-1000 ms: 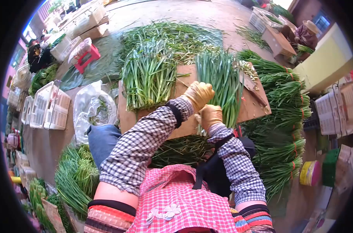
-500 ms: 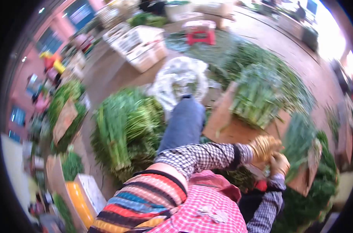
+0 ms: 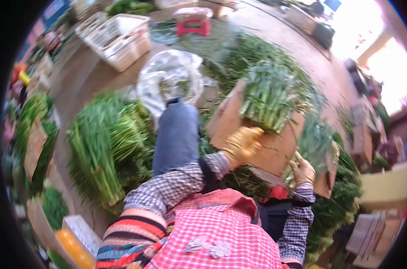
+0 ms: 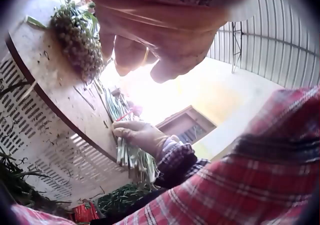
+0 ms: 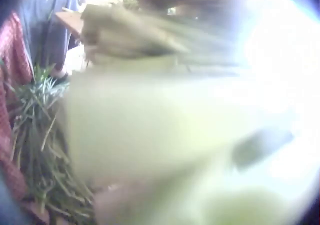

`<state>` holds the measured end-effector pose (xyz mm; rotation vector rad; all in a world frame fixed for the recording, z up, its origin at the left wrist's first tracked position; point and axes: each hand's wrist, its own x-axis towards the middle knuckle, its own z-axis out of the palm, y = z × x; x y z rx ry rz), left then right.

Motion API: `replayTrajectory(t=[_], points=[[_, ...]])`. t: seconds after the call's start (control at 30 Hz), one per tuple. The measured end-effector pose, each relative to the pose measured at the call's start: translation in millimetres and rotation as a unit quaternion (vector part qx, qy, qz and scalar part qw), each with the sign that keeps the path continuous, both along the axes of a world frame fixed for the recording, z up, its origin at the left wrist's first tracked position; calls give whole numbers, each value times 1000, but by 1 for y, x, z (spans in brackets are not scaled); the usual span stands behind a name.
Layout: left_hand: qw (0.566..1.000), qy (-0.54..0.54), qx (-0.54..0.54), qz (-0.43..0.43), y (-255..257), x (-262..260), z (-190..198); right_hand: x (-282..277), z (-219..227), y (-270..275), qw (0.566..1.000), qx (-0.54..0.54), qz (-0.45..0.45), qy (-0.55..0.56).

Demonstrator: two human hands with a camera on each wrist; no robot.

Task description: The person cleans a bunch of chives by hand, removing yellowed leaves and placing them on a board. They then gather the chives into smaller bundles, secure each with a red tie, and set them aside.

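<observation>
Bundles and heaps of green chives cover the floor of a market yard, with a white crate (image 3: 118,38) and a red stool (image 3: 193,20) at the far side and a clear plastic bag (image 3: 170,78) lying beyond the person's knee. Before the person stands a brown board serving as a desk (image 3: 273,154), with a pile of chives (image 3: 268,96) on its far end.

Gloved in yellow, the left hand (image 3: 241,144) lies on the near edge of the desk, its fingers loosely bent with nothing between them; the left wrist view shows them hanging just above the board, close to the cut ends of the pile. The right hand (image 3: 302,170), also gloved, presses a smaller bunch of chives (image 3: 313,145) against the desk's right end, its fingers curled round the stalks where a red band shows in the left wrist view. Blur fills the right wrist view, showing only green leaves at its left.
</observation>
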<state>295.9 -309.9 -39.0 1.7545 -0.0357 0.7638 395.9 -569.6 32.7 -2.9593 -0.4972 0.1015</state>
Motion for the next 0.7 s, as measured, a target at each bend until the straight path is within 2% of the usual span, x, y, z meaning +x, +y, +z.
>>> replayTrajectory(t=[0.03,0.1,0.13,0.17,0.23,0.27,0.3,0.33,0.4,0.43,0.47,0.5,0.53,0.57,0.63,0.67,0.7], points=[[995,49,-83,-12,15,-8,19,-9,7,5,1000,11,-2,-22],[992,30,-1,119,40,6,15,-20,18,18,996,88,-4,-11],[987,48,-6,150,52,19,7,-20,23,24,992,128,1,-5],[978,107,-8,176,61,22,17,-12,20,28,987,160,10,6],[968,150,-57,191,71,45,8,13,-6,35,973,227,28,28],[963,166,-5,214,79,63,-14,30,-21,41,964,256,-13,72],[958,229,-60,163,81,63,5,48,-37,47,949,287,-55,116],[954,248,-35,166,82,70,10,63,-42,53,930,317,-96,157],[936,313,-6,159,82,86,18,67,-16,80,862,383,-185,275],[940,307,-49,137,78,90,26,70,-6,94,818,414,-224,332],[942,303,-91,116,75,92,38,83,-17,102,787,434,-240,366],[934,335,-43,119,72,100,39,91,-23,112,754,454,-255,400],[923,366,7,121,69,107,39,94,-30,123,745,464,-272,395],[930,356,-12,93,65,119,24,117,-67,120,816,416,-219,336],[897,428,76,76,55,135,25,118,-95,140,796,489,-218,284],[871,477,107,53,51,130,46,103,-75,152,773,511,-241,288],[847,510,138,64,46,131,53,90,-54,159,750,532,-264,292]])
